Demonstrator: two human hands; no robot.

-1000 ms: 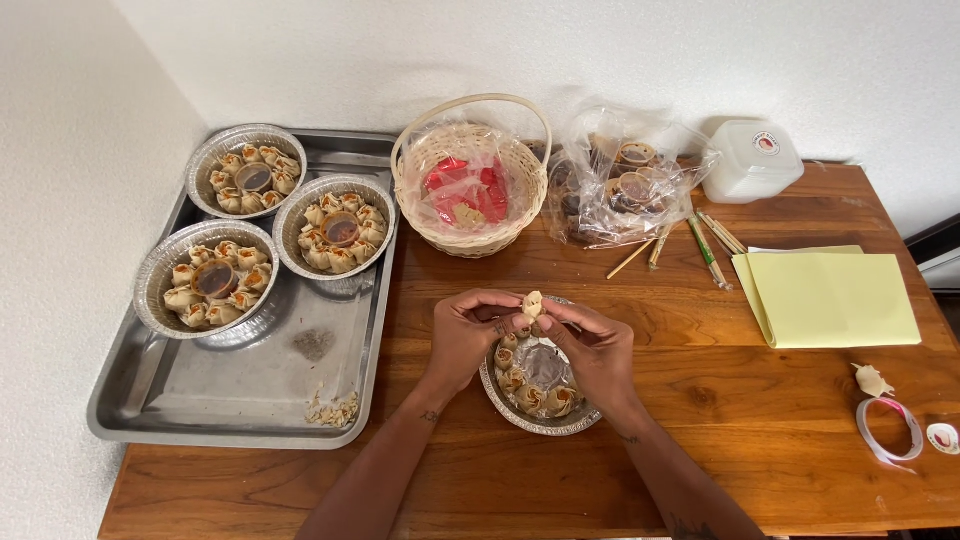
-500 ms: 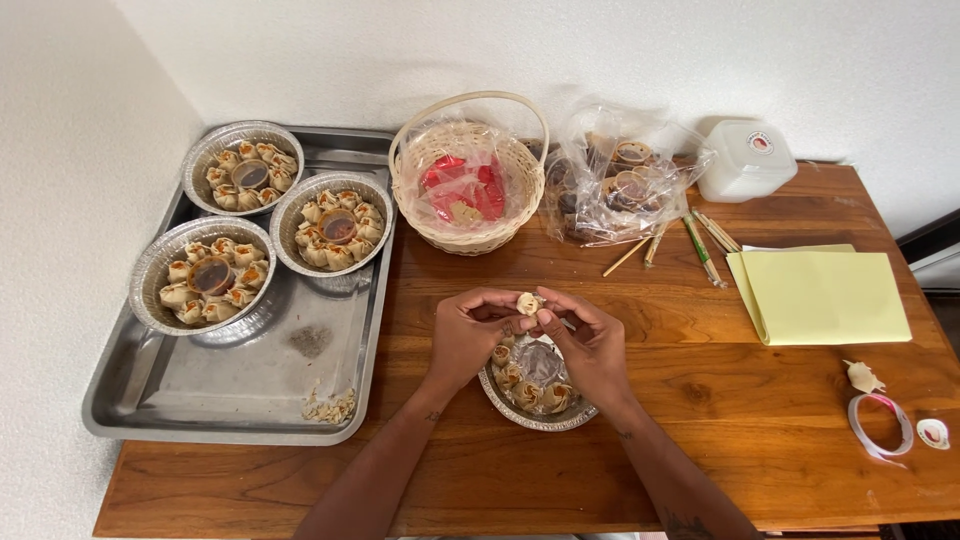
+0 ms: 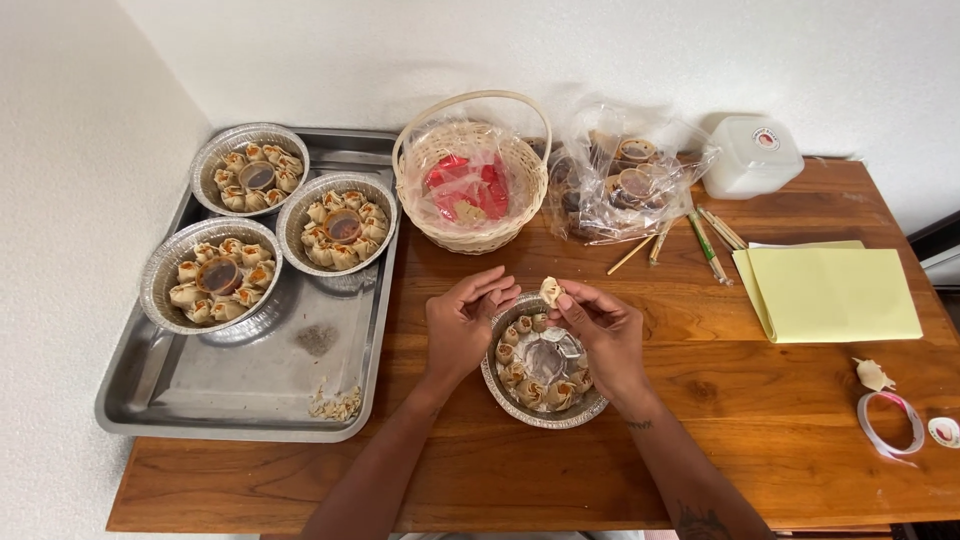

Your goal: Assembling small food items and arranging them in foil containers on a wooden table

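Observation:
A round foil tray (image 3: 497,385) sits on the wooden table in front of me, ringed with small dumplings around a lidded sauce cup (image 3: 545,362). My right hand (image 3: 602,335) pinches one pale dumpling (image 3: 550,291) just above the tray's far rim. Beside it, my left hand (image 3: 463,325) hovers at the tray's left edge with curled, parted fingers and holds nothing.
A steel baking tray (image 3: 250,385) at left carries three filled foil trays (image 3: 211,275). A wicker basket (image 3: 470,175) with red packets, a plastic bag of sauce cups (image 3: 620,175), a white container (image 3: 750,155), wooden sticks (image 3: 680,240), yellow paper (image 3: 830,290) and tape (image 3: 890,425) lie around.
Both hands have stayed over the foil tray, working the dumpling. The left hand has drawn slightly away from it, leaving it in the right fingers.

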